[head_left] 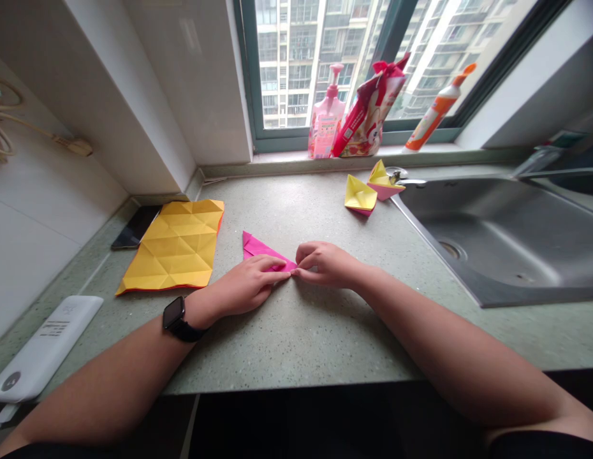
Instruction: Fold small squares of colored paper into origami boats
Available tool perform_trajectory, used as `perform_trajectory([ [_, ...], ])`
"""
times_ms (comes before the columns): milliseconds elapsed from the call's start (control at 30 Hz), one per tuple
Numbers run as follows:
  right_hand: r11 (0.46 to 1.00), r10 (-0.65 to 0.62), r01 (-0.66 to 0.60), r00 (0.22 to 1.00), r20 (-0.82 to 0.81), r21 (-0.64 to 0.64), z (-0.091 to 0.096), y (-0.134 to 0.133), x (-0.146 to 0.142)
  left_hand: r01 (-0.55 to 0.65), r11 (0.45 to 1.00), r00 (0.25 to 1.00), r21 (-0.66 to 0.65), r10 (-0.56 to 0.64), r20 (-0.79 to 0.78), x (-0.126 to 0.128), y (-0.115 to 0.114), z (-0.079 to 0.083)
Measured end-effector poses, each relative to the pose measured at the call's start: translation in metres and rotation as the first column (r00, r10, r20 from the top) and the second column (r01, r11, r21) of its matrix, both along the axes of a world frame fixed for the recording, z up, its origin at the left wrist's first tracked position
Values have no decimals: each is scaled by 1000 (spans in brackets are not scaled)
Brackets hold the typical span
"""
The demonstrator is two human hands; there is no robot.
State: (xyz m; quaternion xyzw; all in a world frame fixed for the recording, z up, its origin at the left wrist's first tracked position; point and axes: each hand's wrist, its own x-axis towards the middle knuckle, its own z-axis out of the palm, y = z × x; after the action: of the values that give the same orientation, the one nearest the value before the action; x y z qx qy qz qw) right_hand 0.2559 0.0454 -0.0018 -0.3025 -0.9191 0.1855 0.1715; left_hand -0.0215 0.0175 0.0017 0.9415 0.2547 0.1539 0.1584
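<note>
Now both hands meet mid-counter: the left hand point(246, 285) presses flat on the pink paper point(264, 250), the right hand point(325, 264) pinches its near corner. Yellow sheets point(175, 252) lie towards the left edge.

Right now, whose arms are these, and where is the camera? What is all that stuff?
The camera sits on a person's head and looks down, so you see that person's own two arms. The left hand, with a watch on its wrist, and the right hand both pinch the tip of a folded pink paper that lies on the counter. To the left lies a creased yellow sheet. Two small paper shapes sit near the sink. Bottles stand by the window.
</note>
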Motion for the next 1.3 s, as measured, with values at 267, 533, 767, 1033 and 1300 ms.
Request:
perform_trajectory([
  [267, 992, -50, 42, 997, -60, -118, 5, 1, -1, -10, 1000, 1000, -16, 10, -8, 1, -2, 4],
  [533, 995, -9, 5, 999, -41, -100, 2, 2, 1, -10, 999, 1000, -30, 10, 1, 1, -2, 4],
  [767, 998, -58, 58, 998, 38, 3, 3, -2, -1, -10, 1000, 1000, -29, 10, -1, 2, -2, 5],
  [1033, 994, -98, 94, 991, 95, 49, 6, 0, 2, -13, 1000, 1000, -24, 13, -28, 2, -2, 7],
  [1300, 997, -70, 72, 994, 86, -19, 10, 8, 17, -20, 999, 1000, -27, 20, -14, 1, -4, 8],
])
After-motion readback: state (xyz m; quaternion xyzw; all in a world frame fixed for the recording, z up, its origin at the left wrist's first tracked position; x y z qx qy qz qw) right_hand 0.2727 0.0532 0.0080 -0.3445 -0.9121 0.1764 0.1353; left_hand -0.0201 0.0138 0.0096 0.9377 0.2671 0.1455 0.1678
